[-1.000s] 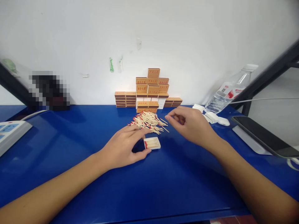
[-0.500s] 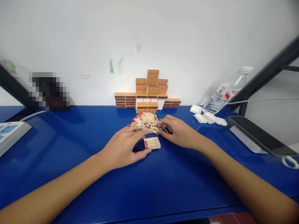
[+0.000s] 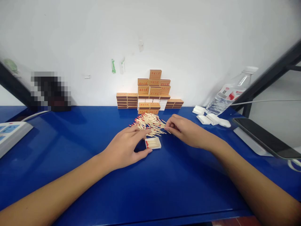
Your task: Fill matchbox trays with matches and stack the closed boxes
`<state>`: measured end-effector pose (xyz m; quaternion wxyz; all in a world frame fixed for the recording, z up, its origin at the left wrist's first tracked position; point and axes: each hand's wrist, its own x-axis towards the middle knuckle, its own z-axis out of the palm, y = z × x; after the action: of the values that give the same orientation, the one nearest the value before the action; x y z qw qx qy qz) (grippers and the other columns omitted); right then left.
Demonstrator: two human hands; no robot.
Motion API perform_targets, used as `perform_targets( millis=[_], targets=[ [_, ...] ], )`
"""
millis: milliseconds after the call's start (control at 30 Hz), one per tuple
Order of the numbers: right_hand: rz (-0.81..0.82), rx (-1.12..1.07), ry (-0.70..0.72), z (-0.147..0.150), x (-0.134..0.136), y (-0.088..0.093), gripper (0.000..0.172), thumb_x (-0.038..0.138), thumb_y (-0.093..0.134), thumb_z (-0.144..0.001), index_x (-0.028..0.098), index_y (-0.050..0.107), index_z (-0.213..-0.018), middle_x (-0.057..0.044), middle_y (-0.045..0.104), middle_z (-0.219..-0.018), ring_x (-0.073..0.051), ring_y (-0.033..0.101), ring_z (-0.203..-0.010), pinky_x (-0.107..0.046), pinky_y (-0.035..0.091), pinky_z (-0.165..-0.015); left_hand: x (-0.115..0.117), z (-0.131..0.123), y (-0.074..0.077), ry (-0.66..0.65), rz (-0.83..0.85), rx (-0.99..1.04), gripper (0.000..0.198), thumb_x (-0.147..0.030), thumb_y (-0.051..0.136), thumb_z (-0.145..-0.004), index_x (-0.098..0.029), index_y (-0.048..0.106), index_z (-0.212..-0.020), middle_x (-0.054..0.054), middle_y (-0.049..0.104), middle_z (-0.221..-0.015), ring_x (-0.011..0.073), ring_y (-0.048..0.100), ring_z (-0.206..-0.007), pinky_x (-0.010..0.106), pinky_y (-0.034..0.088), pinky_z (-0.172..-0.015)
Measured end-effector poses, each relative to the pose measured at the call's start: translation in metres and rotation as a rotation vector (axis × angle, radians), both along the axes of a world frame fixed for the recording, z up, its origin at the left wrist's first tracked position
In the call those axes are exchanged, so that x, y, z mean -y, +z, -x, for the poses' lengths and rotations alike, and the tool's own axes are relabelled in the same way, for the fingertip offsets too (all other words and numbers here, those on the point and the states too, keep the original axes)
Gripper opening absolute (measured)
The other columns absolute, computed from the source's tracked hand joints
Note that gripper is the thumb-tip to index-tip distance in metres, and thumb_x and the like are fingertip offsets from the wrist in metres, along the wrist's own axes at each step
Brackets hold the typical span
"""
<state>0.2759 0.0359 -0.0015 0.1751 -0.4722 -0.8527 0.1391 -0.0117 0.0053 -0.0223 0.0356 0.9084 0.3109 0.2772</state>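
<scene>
A small white matchbox tray [image 3: 153, 147] with several red-headed matchsticks in it lies on the blue table. My left hand [image 3: 128, 146] steadies it from the left, thumb at its near edge and fingers by its far side. Just beyond spreads a loose pile of matchsticks [image 3: 150, 121], heads mostly to the left. At the pile's right edge my right hand [image 3: 180, 128] is closed in a pinch on a matchstick [image 3: 168, 131], partly hidden by the fingertips.
Stacked matchboxes [image 3: 155, 91] stand against the wall behind the pile. To the right are white blocks [image 3: 213, 118], a leaning water bottle [image 3: 222, 97] and a phone [image 3: 265, 136] on a stand. A power strip [image 3: 16, 135] lies at the left edge.
My right hand has shifted slightly right along the pile, and its fingers have drawn together into a pinch. My left hand stays at the tray. The view has shifted slightly.
</scene>
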Motion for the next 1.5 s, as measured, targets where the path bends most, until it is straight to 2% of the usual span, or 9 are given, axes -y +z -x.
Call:
perform_targets(
  millis=[200, 333, 467, 600, 733, 1000, 1200, 1367, 1500],
  targets=[
    [0.052, -0.079, 0.110, 0.015, 0.019, 0.015, 0.025, 0.041, 0.048, -0.109, 0.022, 0.059, -0.097, -0.005, 0.060, -0.095, -0.019, 0.056, -0.083, -0.033, 0.045, -0.075, 0.000, -0.001, 0.003, 0.068, 0.030, -0.019, 0.052, -0.039, 0.070, -0.095, -0.020, 0.054, -0.142, 0.007, 0.078, -0.112, 0.0279, 0.070, -0.108, 0.047, 0.057, -0.096],
    [0.107, -0.081, 0.189, 0.027, 0.025, 0.009, 0.022, 0.036, 0.049, -0.110, 0.022, 0.058, -0.095, -0.005, 0.062, -0.097, -0.019, 0.057, -0.089, -0.033, 0.046, -0.080, 0.001, -0.001, 0.004, 0.071, 0.053, -0.014, 0.058, -0.036, 0.073, -0.093, -0.020, 0.050, -0.144, 0.006, 0.078, -0.114, 0.0287, 0.069, -0.114, 0.048, 0.055, -0.101],
    [0.080, -0.014, 0.211, 0.032, 0.025, 0.005, 0.016, 0.030, 0.050, -0.109, 0.021, 0.059, -0.099, -0.006, 0.062, -0.105, -0.019, 0.059, -0.090, -0.034, 0.047, -0.079, 0.001, -0.001, 0.004, 0.065, 0.080, -0.015, 0.060, -0.036, 0.074, -0.093, -0.022, 0.049, -0.145, 0.005, 0.077, -0.116, 0.0277, 0.069, -0.115, 0.048, 0.055, -0.103],
    [0.021, 0.044, 0.212, 0.034, 0.028, 0.007, 0.010, 0.024, 0.054, -0.107, 0.021, 0.063, -0.104, -0.007, 0.061, -0.108, -0.020, 0.061, -0.091, -0.032, 0.047, -0.075, 0.000, -0.001, 0.004, 0.030, 0.063, -0.006, 0.060, -0.034, 0.075, -0.092, -0.021, 0.050, -0.145, 0.005, 0.077, -0.115, 0.0267, 0.069, -0.113, 0.046, 0.055, -0.102],
    [-0.008, 0.052, 0.230, 0.035, 0.031, 0.008, 0.011, 0.021, 0.055, -0.106, 0.022, 0.065, -0.108, -0.008, 0.063, -0.111, -0.021, 0.063, -0.093, -0.033, 0.049, -0.079, 0.000, -0.001, 0.002, 0.006, 0.041, -0.009, 0.058, -0.036, 0.073, -0.094, -0.021, 0.050, -0.145, 0.007, 0.076, -0.117, 0.0276, 0.069, -0.113, 0.047, 0.056, -0.101],
    [-0.021, -0.002, 0.223, 0.040, 0.031, 0.004, 0.014, 0.020, 0.050, -0.107, 0.020, 0.062, -0.101, -0.009, 0.063, -0.107, -0.021, 0.062, -0.092, -0.035, 0.051, -0.080, 0.000, -0.001, 0.002, -0.010, 0.055, -0.005, 0.057, -0.037, 0.071, -0.094, -0.022, 0.049, -0.145, 0.007, 0.075, -0.119, 0.0270, 0.070, -0.114, 0.049, 0.054, -0.106],
    [-0.019, -0.019, 0.221, 0.043, 0.034, 0.004, 0.013, 0.016, 0.054, -0.104, 0.020, 0.067, -0.104, -0.008, 0.062, -0.108, -0.019, 0.062, -0.090, -0.033, 0.050, -0.078, 0.001, -0.001, 0.002, 0.003, 0.051, -0.022, 0.056, -0.038, 0.071, -0.095, -0.022, 0.050, -0.145, 0.008, 0.075, -0.119, 0.0273, 0.070, -0.114, 0.048, 0.055, -0.105],
    [-0.006, 0.013, 0.167, 0.037, 0.035, 0.008, 0.007, 0.022, 0.061, -0.102, 0.020, 0.067, -0.100, -0.006, 0.062, -0.104, -0.019, 0.061, -0.087, -0.032, 0.047, -0.073, 0.001, -0.002, 0.003, -0.003, 0.055, -0.020, 0.058, -0.036, 0.072, -0.094, -0.021, 0.049, -0.145, 0.008, 0.075, -0.119, 0.0269, 0.070, -0.116, 0.048, 0.055, -0.106],
    [0.051, 0.036, 0.161, 0.036, 0.034, 0.008, 0.011, 0.025, 0.061, -0.104, 0.021, 0.067, -0.097, -0.006, 0.063, -0.104, -0.019, 0.062, -0.087, -0.032, 0.047, -0.074, 0.000, -0.002, 0.003, -0.006, 0.058, -0.015, 0.059, -0.037, 0.072, -0.095, -0.022, 0.049, -0.147, 0.007, 0.075, -0.118, 0.0266, 0.070, -0.115, 0.049, 0.055, -0.106]
  ],
)
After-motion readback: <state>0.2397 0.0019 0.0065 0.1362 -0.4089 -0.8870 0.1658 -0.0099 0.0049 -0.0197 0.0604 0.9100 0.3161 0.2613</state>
